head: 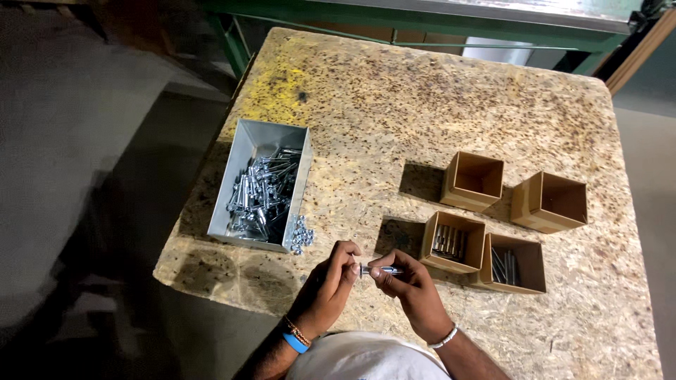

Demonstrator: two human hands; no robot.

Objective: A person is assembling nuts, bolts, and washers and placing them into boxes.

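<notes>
bolt [380,270] mostly hidden inside the hands, small nut pile [302,235] perhaps too tiny to count

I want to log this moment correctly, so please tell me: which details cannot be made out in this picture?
- Head view: the small silver bolt between the left hand and right hand is mostly covered by fingers; whether a nut is on it cannot be told.
- Grey metal tray: parts tangled, uncountable.
- Two far brown cardboard boxes: floors shadowed.
</notes>
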